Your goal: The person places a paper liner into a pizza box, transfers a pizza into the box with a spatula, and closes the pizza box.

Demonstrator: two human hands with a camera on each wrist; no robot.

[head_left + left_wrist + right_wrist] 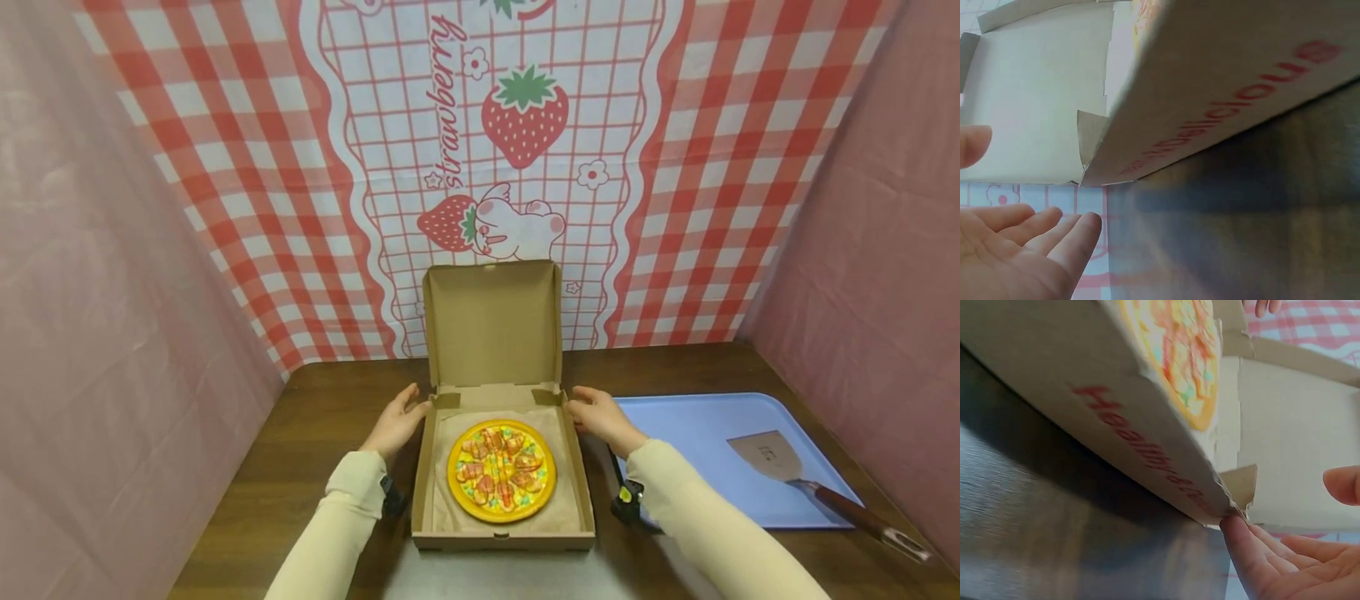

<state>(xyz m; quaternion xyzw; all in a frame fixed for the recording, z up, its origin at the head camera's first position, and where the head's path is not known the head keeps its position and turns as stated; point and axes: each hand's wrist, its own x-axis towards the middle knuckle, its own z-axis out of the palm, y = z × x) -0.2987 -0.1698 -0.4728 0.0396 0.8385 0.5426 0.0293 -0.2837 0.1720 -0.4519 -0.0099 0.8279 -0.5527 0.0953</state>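
A cardboard pizza box (502, 542) stands with its lid (495, 325) raised against the backdrop. On brown paper inside lies a round pizza (501, 471) with a yellow rim and reddish toppings. My left hand (395, 421) is beside the box's back left corner, thumb apart; in the left wrist view its fingers (1079, 247) are straight, palm facing up, with nothing in them. At the back right corner is my right hand (606, 418). In the right wrist view a fingertip (1235, 528) touches the corner of the box, the thumb standing away from it.
To the right, a blue tray (697, 417) lies on the dark wooden table (300, 433). A spatula (765, 454) with a wide metal blade rests on it, its brown handle sticking out past the front right corner. A red-and-white checked strawberry cloth (247, 192) hangs behind, with pink curtains at both sides.
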